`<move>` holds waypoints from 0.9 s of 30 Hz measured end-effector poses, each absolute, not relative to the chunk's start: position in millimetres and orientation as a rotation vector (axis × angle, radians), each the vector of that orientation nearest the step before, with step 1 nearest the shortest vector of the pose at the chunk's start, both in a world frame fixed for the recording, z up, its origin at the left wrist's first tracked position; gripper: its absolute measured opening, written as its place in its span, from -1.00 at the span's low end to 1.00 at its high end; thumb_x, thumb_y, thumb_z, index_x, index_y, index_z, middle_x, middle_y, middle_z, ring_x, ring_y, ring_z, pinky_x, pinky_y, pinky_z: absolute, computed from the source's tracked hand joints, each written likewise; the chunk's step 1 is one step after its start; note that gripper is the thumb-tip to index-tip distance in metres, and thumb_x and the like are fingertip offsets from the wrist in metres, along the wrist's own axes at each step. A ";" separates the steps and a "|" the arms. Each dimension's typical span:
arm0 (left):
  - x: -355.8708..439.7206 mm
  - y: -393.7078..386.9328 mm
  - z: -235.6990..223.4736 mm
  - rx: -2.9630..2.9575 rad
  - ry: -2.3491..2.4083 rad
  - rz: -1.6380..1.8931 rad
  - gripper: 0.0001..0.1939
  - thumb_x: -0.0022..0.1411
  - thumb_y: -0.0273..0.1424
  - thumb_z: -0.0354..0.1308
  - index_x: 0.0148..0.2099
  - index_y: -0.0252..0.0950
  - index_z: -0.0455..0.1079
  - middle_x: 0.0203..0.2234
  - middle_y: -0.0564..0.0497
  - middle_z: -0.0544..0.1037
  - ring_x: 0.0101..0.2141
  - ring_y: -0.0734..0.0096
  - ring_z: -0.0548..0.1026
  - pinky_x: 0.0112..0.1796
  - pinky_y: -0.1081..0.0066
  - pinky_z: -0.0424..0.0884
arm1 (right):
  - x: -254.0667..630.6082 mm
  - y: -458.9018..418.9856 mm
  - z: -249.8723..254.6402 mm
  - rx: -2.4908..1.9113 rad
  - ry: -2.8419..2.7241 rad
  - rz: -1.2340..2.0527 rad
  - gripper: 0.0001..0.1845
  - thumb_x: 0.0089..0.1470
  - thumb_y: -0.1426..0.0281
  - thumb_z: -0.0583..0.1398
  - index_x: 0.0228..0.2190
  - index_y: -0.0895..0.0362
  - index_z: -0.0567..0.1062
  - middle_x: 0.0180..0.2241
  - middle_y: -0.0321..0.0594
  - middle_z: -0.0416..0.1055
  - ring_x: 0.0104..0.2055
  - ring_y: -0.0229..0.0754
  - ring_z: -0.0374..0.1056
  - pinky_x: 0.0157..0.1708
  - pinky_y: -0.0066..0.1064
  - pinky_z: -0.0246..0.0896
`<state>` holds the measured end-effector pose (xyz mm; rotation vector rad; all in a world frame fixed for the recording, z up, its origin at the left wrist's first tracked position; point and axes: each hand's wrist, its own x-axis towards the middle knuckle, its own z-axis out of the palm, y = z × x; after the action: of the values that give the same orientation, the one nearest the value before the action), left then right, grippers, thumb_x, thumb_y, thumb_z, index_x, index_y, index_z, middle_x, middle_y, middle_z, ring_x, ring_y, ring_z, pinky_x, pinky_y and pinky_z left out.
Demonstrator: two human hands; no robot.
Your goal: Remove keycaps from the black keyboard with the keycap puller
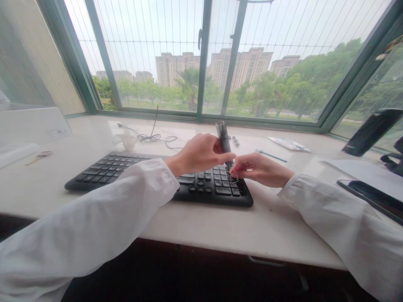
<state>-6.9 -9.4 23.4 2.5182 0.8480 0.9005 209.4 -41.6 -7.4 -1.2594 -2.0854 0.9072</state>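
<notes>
A black keyboard lies on the white sill, partly hidden by my hands and left sleeve. My left hand is closed around the dark, see-through handle of a keycap puller, which leans over the number pad. Thin wire loops show below the handle, down at the keys. With fingertips pinched together, my right hand meets the wire at the keyboard's right side. A bare socket shows at the lower right corner of the number pad. Behind the puller lie several small loose keycaps.
A coiled black cable lies behind the keyboard. To the right are a blue stick, a flat packet, a phone and a black upright object. A small brush-like item lies left. Windows border the back.
</notes>
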 end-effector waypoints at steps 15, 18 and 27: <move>-3.8 -6.6 16.3 2.749 0.963 0.879 -0.62 0.25 -0.10 0.10 -0.41 -0.32 0.40 -0.57 0.05 0.52 -0.58 0.50 0.33 -0.51 0.45 0.12 | 215.7 -46.1 1.8 -1.222 -2.366 0.525 -0.74 0.03 0.24 0.26 -0.40 0.19 0.61 -0.40 -0.14 0.55 -0.39 -0.21 0.39 -0.30 -0.38 0.30; -2.6 -5.1 14.2 2.755 0.959 0.848 -0.61 0.28 -0.09 0.07 -0.39 -0.32 0.40 -0.55 0.03 0.53 -0.56 0.47 0.36 -0.50 0.44 0.13 | 215.8 -45.9 1.7 -1.258 -2.369 0.538 -0.69 0.06 0.19 0.24 -0.38 0.20 0.60 -0.41 -0.15 0.54 -0.38 -0.20 0.38 -0.32 -0.39 0.27; 0.6 -1.9 10.7 2.535 0.850 0.781 -0.64 0.31 -0.13 0.04 -0.26 -0.34 0.43 -0.44 -0.02 0.57 -0.48 0.42 0.49 -0.47 0.48 0.28 | 214.2 -43.7 -1.4 -1.275 -2.409 0.440 -0.75 0.10 0.25 0.19 -0.38 0.18 0.55 -0.50 -0.26 0.44 -0.45 -0.29 0.24 -0.39 -0.44 0.16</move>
<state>0.6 -1.9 10.7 2.5351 0.8496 0.7814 214.2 -43.7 -1.4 -1.2749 -2.4093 0.4400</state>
